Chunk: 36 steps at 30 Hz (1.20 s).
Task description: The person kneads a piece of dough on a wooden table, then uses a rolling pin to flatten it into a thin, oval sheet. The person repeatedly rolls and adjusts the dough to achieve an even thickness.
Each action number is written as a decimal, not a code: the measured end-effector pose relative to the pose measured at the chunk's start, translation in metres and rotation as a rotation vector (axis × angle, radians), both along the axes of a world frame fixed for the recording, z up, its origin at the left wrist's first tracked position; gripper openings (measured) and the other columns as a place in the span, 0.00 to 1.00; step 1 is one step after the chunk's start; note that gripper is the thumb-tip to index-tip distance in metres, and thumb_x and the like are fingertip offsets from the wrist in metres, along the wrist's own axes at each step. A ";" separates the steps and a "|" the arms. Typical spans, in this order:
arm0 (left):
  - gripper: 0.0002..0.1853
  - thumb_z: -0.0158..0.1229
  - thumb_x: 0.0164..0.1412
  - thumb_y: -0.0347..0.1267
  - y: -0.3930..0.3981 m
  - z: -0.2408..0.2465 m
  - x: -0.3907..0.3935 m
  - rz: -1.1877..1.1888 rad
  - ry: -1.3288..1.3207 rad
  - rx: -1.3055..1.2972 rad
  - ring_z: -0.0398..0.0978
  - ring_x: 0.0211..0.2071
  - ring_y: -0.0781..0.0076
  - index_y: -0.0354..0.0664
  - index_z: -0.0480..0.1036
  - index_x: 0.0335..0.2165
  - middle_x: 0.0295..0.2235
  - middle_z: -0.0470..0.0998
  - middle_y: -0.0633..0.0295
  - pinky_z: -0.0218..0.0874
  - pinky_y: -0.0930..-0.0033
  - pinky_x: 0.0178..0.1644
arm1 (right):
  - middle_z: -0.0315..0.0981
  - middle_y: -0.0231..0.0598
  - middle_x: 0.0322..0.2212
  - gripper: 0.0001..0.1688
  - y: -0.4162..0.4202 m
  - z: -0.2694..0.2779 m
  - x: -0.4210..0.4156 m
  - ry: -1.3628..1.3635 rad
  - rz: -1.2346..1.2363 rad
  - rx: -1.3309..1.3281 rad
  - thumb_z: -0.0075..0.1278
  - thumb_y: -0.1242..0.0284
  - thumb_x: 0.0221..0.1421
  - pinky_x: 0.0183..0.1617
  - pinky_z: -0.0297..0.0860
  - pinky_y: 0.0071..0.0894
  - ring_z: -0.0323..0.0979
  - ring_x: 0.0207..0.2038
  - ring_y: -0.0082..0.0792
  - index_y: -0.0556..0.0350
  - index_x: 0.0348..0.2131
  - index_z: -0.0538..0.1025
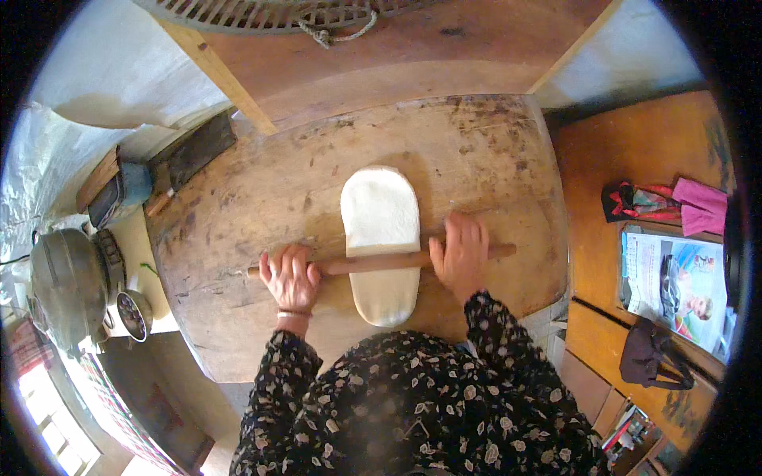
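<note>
A long oval sheet of pale dough lies on a worn wooden board, its length running away from me. Across its middle rests a wooden rolling pin, tilted slightly up to the right. My left hand is curled over the pin's left part, with a bracelet at the wrist. On the right part, my right hand lies over the pin, its fingers bent and slightly blurred. Both hands are beside the dough, not on it.
To the left, a domed metal pot or lid stands near a small metal bowl with dark round things inside. A wooden panel rises behind the board. On the right, a wooden cabinet carries a hanging dark bag.
</note>
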<state>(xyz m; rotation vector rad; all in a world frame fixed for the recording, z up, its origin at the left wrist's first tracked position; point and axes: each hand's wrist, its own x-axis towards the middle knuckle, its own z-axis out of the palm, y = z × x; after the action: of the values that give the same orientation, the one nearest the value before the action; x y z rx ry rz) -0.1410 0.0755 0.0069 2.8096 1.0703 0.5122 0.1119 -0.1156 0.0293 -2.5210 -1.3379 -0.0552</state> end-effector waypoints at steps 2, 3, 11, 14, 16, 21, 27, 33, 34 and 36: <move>0.20 0.45 0.61 0.41 -0.017 -0.008 -0.016 0.009 0.026 0.014 0.62 0.55 0.58 0.42 0.69 0.47 0.48 0.70 0.60 0.38 0.44 0.64 | 0.69 0.45 0.46 0.27 -0.027 -0.007 -0.012 -0.022 0.085 -0.005 0.53 0.60 0.48 0.60 0.52 0.58 0.64 0.51 0.45 0.59 0.44 0.71; 0.21 0.45 0.60 0.40 -0.021 -0.005 -0.020 0.008 0.061 -0.018 0.62 0.56 0.58 0.42 0.68 0.48 0.49 0.69 0.59 0.38 0.44 0.65 | 0.69 0.45 0.46 0.28 -0.035 -0.008 -0.015 -0.030 0.128 -0.011 0.53 0.60 0.47 0.60 0.52 0.59 0.63 0.51 0.45 0.59 0.44 0.71; 0.25 0.44 0.58 0.37 0.041 0.011 0.036 -0.114 0.205 -0.124 0.59 0.60 0.56 0.38 0.67 0.52 0.56 0.67 0.56 0.38 0.44 0.65 | 0.70 0.44 0.45 0.28 0.020 -0.012 0.028 -0.006 0.011 0.003 0.54 0.59 0.47 0.58 0.56 0.53 0.65 0.50 0.45 0.58 0.43 0.71; 0.28 0.42 0.61 0.40 0.079 0.015 0.069 -0.125 0.239 -0.079 0.54 0.62 0.56 0.38 0.62 0.56 0.59 0.62 0.55 0.37 0.45 0.65 | 0.69 0.46 0.46 0.28 0.054 -0.003 0.056 -0.024 -0.050 -0.018 0.51 0.57 0.50 0.59 0.56 0.52 0.65 0.50 0.48 0.59 0.44 0.70; 0.29 0.42 0.62 0.42 0.096 0.016 0.078 -0.086 0.258 -0.046 0.53 0.63 0.56 0.38 0.60 0.57 0.60 0.60 0.55 0.37 0.46 0.65 | 0.69 0.48 0.47 0.28 0.075 -0.003 0.067 -0.052 -0.118 -0.007 0.49 0.57 0.53 0.60 0.55 0.53 0.64 0.51 0.49 0.60 0.46 0.69; 0.32 0.43 0.62 0.46 0.077 -0.005 0.055 -0.047 0.269 -0.033 0.52 0.63 0.54 0.35 0.59 0.57 0.60 0.60 0.53 0.37 0.46 0.66 | 0.65 0.52 0.53 0.33 0.059 -0.006 0.053 -0.069 -0.053 -0.042 0.45 0.55 0.56 0.63 0.51 0.53 0.60 0.57 0.50 0.63 0.51 0.67; 0.33 0.54 0.55 0.40 -0.044 0.026 -0.045 -0.129 0.268 -0.160 0.51 0.64 0.53 0.32 0.60 0.56 0.58 0.62 0.50 0.37 0.45 0.66 | 0.58 0.48 0.57 0.42 -0.062 -0.007 -0.033 0.019 0.062 -0.077 0.58 0.57 0.45 0.64 0.49 0.55 0.56 0.60 0.48 0.63 0.53 0.65; 0.27 0.45 0.60 0.40 0.041 0.007 0.030 -0.159 0.288 0.016 0.60 0.59 0.58 0.37 0.66 0.54 0.55 0.66 0.53 0.40 0.46 0.65 | 0.67 0.48 0.49 0.34 0.019 -0.007 0.030 -0.017 0.046 -0.027 0.56 0.58 0.48 0.62 0.53 0.54 0.63 0.54 0.46 0.62 0.49 0.68; 0.24 0.44 0.61 0.38 0.068 0.005 0.054 -0.157 0.170 0.009 0.62 0.57 0.58 0.38 0.66 0.53 0.54 0.68 0.54 0.41 0.48 0.65 | 0.70 0.48 0.45 0.30 0.044 -0.005 0.050 -0.045 0.008 0.011 0.55 0.59 0.50 0.61 0.54 0.54 0.65 0.51 0.47 0.62 0.47 0.70; 0.18 0.43 0.63 0.38 0.102 0.016 0.100 -0.093 -0.029 0.054 0.67 0.51 0.54 0.40 0.70 0.46 0.48 0.72 0.55 0.49 0.51 0.61 | 0.72 0.47 0.40 0.23 0.074 -0.005 0.089 -0.115 -0.020 0.126 0.52 0.60 0.52 0.59 0.55 0.54 0.67 0.45 0.47 0.58 0.42 0.71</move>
<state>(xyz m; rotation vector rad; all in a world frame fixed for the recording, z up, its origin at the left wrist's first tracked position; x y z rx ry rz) -0.0409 0.1776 0.0232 2.8724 0.9284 0.5785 0.2010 -0.0411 0.0238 -2.4583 -1.3074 -0.2830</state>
